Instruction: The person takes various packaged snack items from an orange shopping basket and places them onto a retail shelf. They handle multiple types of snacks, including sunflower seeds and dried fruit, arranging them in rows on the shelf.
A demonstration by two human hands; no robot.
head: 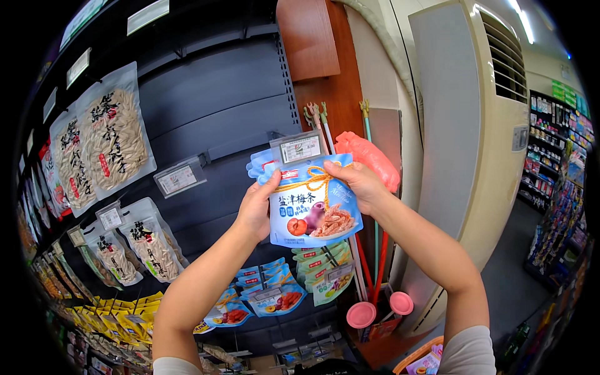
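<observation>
Both of my hands grip a blue and white snack pouch (314,211) with plums and a bowl of dried strips printed on its front. My left hand (255,211) pinches its left edge near the top, thumb in front. At the upper right corner, my right hand (361,183) holds it with the thumb on the front. A clear price tag holder (299,147) sits just over the pouch's top edge. Behind its upper left, more blue packaging (260,164) shows. The hook behind the pouch is hidden.
Large bags of pale strips (117,136) hang on the left. Below are blue pouches (276,295), green pouches (330,276) and yellow packets (136,318). Poles and pink plungers (361,315) stand right, beside a tall air conditioner (450,140). An orange basket (417,356) holds pouches at lower right.
</observation>
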